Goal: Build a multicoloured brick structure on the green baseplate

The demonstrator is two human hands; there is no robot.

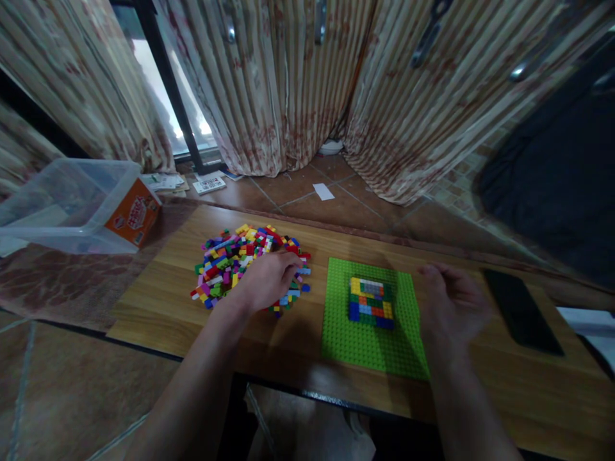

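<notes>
My left hand (271,278) is over the right side of a pile of small toy bricks (223,259) in many colours. Its fingers are pressed together and point down among the bricks; whatever is between the fingertips is hidden. A green baseplate (343,346) lies to the right of the pile. On it stands a block of joined bricks (371,304) in blue, yellow, red, white, grey and green. My right hand (454,301) hovers at the baseplate's right edge, fingers curled in and slightly blurred. I cannot make out anything in its grip.
A clear plastic bin (81,198) with an orange label stands at the left. A dark phone-like slab (523,310) lies on the wooden table (158,307) at the right, with white paper (589,323) beyond it. Curtains (269,83) hang behind the table.
</notes>
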